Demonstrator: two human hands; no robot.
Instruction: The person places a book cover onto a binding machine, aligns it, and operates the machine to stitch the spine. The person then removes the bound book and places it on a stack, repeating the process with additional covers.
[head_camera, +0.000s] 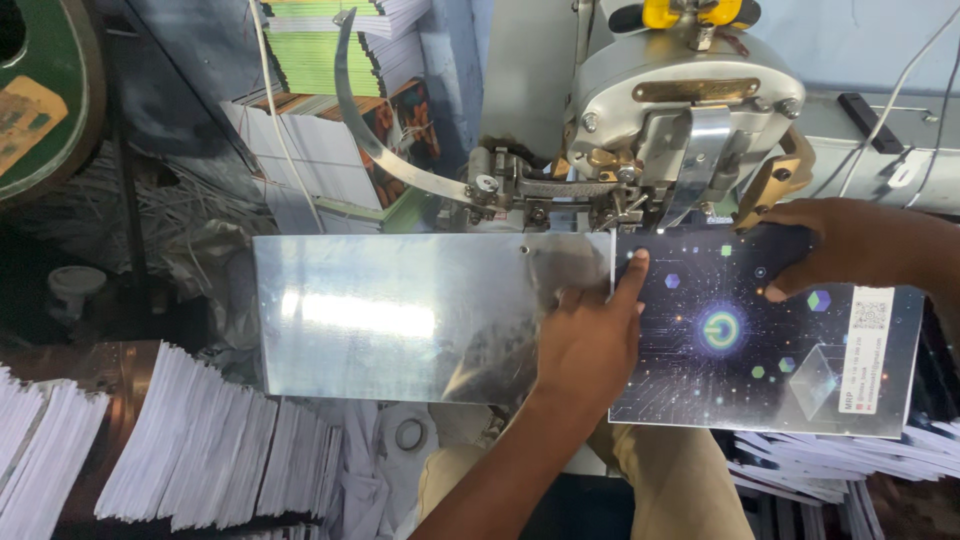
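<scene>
Head view: my left hand (590, 340) presses its index fingertip on the near-left corner of a dark, glossy booklet cover printed with glowing hexagons (740, 350), while my right hand (850, 245) pinches its far edge under the grey metal stitching head (690, 120). Beside it lies a shiny steel worktop plate (400, 315). I judge alignment is under way; next, squaring the spine precisely.
</scene>
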